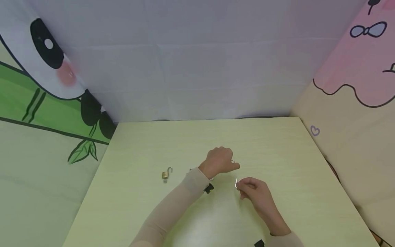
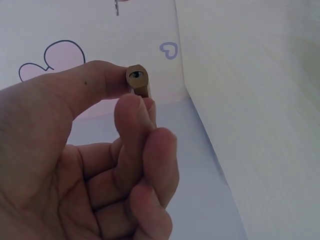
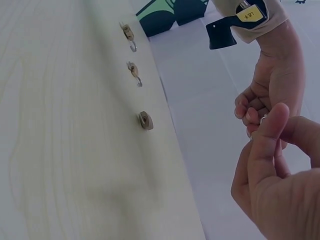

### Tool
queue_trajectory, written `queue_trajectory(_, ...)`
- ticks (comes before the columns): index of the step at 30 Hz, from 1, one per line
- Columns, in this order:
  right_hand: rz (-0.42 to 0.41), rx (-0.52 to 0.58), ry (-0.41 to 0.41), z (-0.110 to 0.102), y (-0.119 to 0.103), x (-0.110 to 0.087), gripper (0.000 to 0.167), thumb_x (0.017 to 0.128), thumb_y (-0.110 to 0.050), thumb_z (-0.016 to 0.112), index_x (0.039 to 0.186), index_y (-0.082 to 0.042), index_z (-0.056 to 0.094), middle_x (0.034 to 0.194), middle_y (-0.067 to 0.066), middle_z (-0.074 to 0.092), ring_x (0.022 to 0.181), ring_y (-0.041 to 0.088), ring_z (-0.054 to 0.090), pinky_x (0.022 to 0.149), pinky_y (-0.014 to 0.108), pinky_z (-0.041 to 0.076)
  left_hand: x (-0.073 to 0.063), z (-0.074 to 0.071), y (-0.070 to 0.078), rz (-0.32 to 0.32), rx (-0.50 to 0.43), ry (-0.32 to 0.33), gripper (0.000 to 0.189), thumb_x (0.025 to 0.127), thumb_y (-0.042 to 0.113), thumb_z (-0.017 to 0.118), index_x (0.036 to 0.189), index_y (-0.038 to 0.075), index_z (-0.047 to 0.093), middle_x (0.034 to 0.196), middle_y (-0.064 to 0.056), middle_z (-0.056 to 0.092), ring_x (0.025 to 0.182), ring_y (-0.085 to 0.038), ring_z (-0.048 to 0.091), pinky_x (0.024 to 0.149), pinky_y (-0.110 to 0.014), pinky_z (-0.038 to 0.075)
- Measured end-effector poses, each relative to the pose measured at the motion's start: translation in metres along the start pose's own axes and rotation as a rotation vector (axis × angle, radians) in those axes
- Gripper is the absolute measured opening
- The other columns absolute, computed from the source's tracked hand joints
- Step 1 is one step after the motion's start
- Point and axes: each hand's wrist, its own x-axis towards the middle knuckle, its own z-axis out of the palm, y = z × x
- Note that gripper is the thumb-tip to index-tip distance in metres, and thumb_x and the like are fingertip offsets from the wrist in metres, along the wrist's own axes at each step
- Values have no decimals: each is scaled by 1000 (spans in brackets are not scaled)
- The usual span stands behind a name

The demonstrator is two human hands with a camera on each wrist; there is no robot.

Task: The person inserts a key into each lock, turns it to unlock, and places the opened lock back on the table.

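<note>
A small brass padlock [image 2: 138, 80] is pinched between the thumb and fingers of my left hand [image 1: 218, 161], its keyhole end showing in the left wrist view. Over the table, my right hand [image 1: 254, 192] pinches a small silvery key [image 1: 236, 184] between thumb and index finger, the thin end sticking out. The hands are close together, the left one farther from me. On the table to the left lies another brass padlock [image 1: 165, 175] with its shackle swung open and a key at its lower end.
In the right wrist view a second open padlock [image 3: 133, 70] and a padlock with its keyhole end showing [image 3: 145, 121] lie in line on the pale wooden table [image 1: 139, 144]. My left forearm mostly covers these in the head view. Printed cloth [image 1: 197, 68] stands behind the table.
</note>
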Motion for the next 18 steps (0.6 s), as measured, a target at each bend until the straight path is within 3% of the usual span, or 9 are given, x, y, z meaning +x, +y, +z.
queue_trajectory(9,-10,84,24,7,1,17,19,93,-6,69,99,11,65,89,17,69,73,27,65,69,31,56,-1,1,-2,-2,-3,-10,49,87,43,65,57,18,36,50,7,21,46,-9,20,41,-25,20)
queue_trajectory(18,-11,163,14,9,1,25,15,94,-1,67,99,13,64,88,13,70,69,17,66,67,28,56,-1,3,-2,-11,-8,-16,49,88,42,65,57,17,38,51,6,22,45,-9,22,42,-25,21)
